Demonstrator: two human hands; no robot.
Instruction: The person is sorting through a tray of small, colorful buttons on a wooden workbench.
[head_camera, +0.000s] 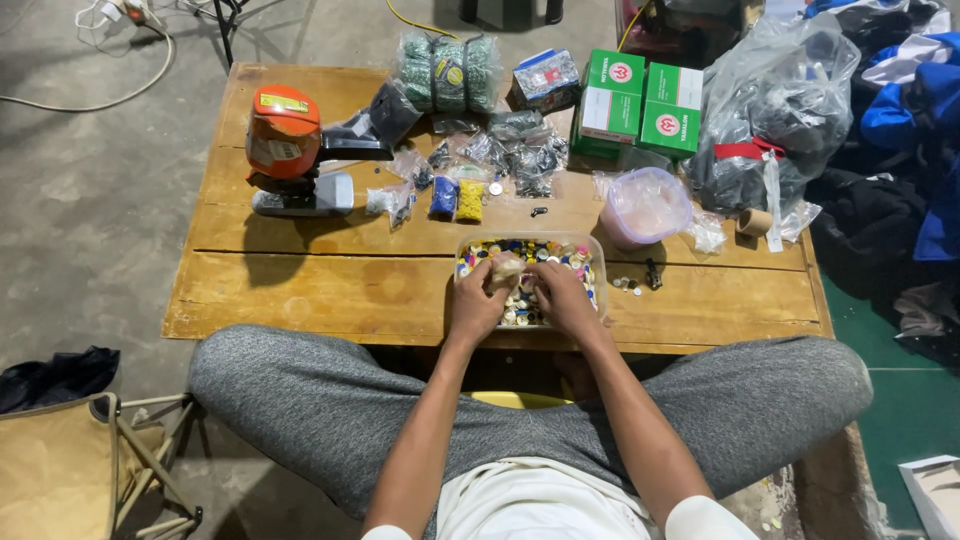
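Your left hand (476, 303) and right hand (562, 298) curl together round a little clear bag (506, 268) over the tub (597, 262) of bright buttons (530, 250). It looks soft, light and slippery, so pinch its top.

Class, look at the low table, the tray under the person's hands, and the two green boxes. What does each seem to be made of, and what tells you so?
Low table: unfinished wood, with plank seams, grain and stains showing.
Tray: probably clear plastic, since the coloured buttons show through its glossy wall.
Green boxes: likely printed cardboard, with sharp folded edges and a matte face.
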